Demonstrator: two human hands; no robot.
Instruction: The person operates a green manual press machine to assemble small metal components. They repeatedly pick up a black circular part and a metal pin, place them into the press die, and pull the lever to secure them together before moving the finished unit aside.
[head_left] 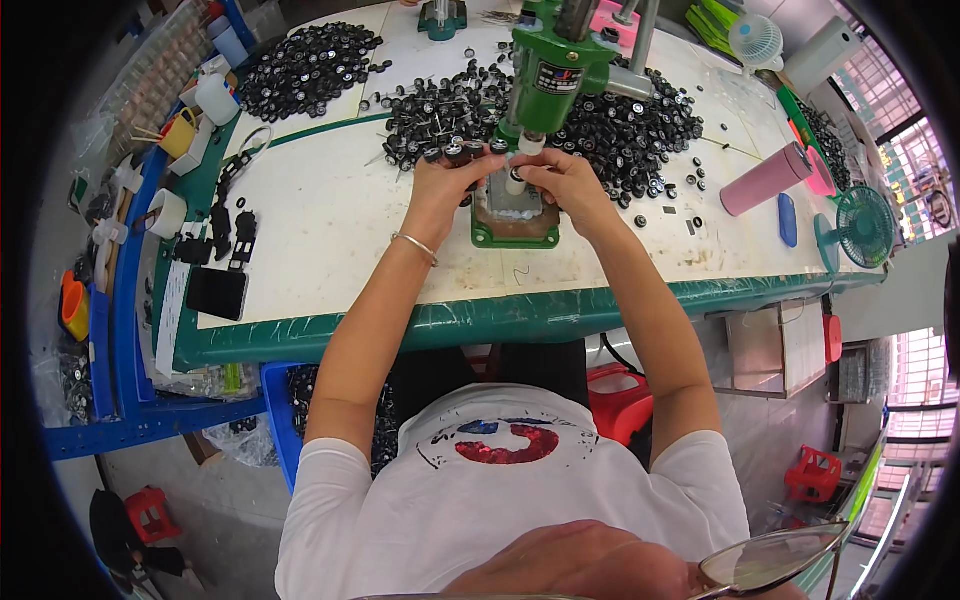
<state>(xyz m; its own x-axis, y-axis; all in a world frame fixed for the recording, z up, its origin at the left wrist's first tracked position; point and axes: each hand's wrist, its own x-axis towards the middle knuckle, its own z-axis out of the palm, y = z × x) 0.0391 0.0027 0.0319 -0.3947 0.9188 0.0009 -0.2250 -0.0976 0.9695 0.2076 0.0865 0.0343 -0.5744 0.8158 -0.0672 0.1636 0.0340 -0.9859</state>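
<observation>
A green bench press [553, 95] stands on the white tabletop, its base plate [484, 236] toward me. My left hand [445, 190] is closed, with several black round parts with silver centres [455, 153] gathered along its fingers; they look like small wheels. Its fingertips reach the left side of the press's work spot. From the right, my right hand [572, 188] pinches one such black round part [516, 176] below the white press tip [531, 144]. The fingers partly cover this part, so its exact seating is hidden.
Heaps of black round parts [310, 72] lie left of and behind the press, some with metal pins. A pink bottle [765, 180], blue case [787, 220] and green fan [862, 228] stand right. A phone [217, 292] lies left. A blue bin [282, 420] sits below the table edge.
</observation>
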